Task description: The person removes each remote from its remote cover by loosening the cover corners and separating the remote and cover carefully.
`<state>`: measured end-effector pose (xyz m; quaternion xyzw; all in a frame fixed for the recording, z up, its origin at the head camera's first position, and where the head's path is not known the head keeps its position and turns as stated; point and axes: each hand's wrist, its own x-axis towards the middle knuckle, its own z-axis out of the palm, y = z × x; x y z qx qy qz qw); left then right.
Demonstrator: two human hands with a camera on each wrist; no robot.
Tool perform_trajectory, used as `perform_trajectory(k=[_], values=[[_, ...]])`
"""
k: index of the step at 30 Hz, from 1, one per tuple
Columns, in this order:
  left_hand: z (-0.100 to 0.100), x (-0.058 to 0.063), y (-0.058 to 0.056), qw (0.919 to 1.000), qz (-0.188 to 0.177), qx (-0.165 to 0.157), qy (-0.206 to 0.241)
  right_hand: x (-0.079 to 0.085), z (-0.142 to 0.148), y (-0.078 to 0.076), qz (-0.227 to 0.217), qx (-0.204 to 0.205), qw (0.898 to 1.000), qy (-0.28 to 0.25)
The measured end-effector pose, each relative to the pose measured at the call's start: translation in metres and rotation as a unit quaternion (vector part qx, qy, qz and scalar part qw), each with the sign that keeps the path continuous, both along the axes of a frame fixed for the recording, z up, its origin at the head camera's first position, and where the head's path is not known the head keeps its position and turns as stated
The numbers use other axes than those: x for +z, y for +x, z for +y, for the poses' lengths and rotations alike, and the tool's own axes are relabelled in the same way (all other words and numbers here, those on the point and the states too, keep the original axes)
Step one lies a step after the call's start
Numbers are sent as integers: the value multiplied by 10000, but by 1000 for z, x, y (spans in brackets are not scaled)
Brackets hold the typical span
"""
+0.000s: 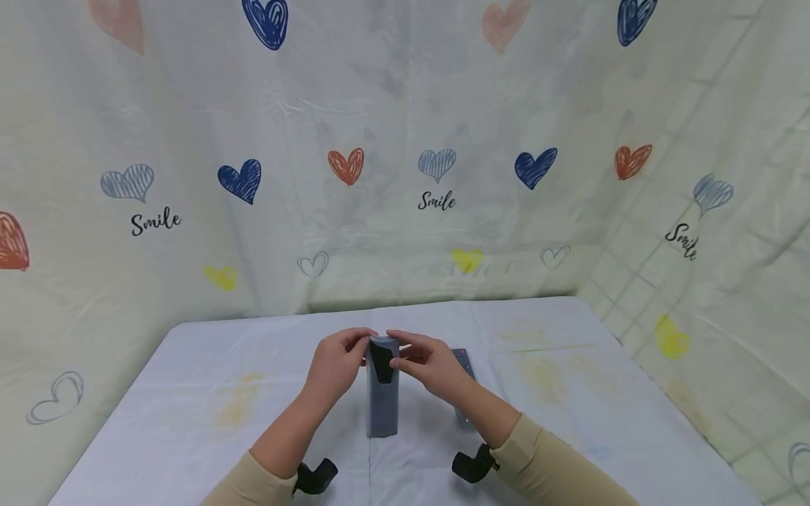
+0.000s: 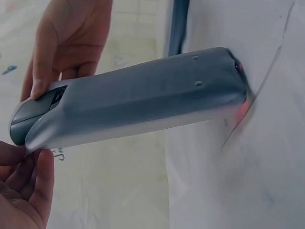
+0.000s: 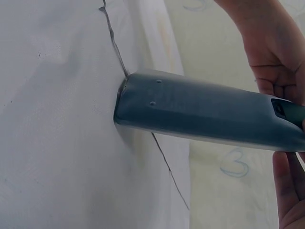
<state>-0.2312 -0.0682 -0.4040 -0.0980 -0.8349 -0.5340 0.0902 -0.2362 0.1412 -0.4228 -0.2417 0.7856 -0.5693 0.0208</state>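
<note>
A remote control in a grey-blue translucent sleeve (image 1: 383,407) stands upright with its lower end at the tabletop. Its dark upper end (image 2: 33,113) shows through the sleeve's cut-away opening. My left hand (image 1: 334,360) pinches the sleeve's edge at the top left, thumb and fingertips close together. From the other side, my right hand (image 1: 432,362) grips the top, with its thumb by the dark part and its forefinger over the upper end. Two small round bumps mark the sleeve near its lower end in both wrist views.
A second remote control (image 1: 465,364) with buttons lies on the table, partly behind my right forearm. The white-covered table (image 1: 158,422) has yellowish stains and a crease line. A curtain (image 1: 380,91) printed with hearts hangs behind and at the sides.
</note>
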Motion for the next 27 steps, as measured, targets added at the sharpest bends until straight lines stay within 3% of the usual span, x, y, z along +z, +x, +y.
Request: perform_trajectory(k=[6, 10, 17, 20, 27], values=[[-3, 8, 0, 9991, -289, -147, -260, 0, 1, -1, -10, 179, 9998, -51], [-4, 5, -2, 9991, -272, -230, -247, 2, 1, -1, 12, 230, 9997, 45], [-15, 1, -16, 9916, -835, -917, 357, 5, 0, 0, 15, 254, 9997, 59], [-19, 0, -19, 9875, -1059, -1047, 523, 4, -1, 0, 30, 300, 9995, 72], [-23, -5, -11, 9836, -1064, -1086, 966, 5, -2, 0, -11, 196, 9997, 153]])
